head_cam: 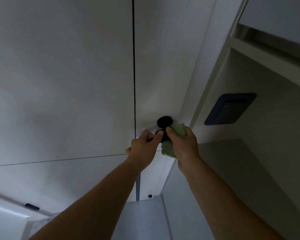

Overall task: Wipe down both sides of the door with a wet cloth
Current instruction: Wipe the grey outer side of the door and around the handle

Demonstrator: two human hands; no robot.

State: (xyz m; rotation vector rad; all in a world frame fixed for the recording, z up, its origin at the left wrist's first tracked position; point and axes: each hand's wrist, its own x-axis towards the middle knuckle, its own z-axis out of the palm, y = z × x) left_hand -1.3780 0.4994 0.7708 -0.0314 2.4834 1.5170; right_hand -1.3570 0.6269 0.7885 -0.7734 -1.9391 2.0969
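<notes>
Door (163, 66): pale flat panel, narrow, bounded on its left by a thin dark vertical seam.
Knob (164, 121): black, round, on the door's lower part; a second dark fitting just below it, partly hidden by fingers.
Left hand (142, 149): grip narrow, fingertips pinched on the dark fitting under the knob.
Right hand (183, 144): grip closed around the cloth.
Cloth (168, 149): green, bunched, pressed against the door just right of and below the knob.
Dark rectangular panel (230, 110): on the side wall at right.
</notes>
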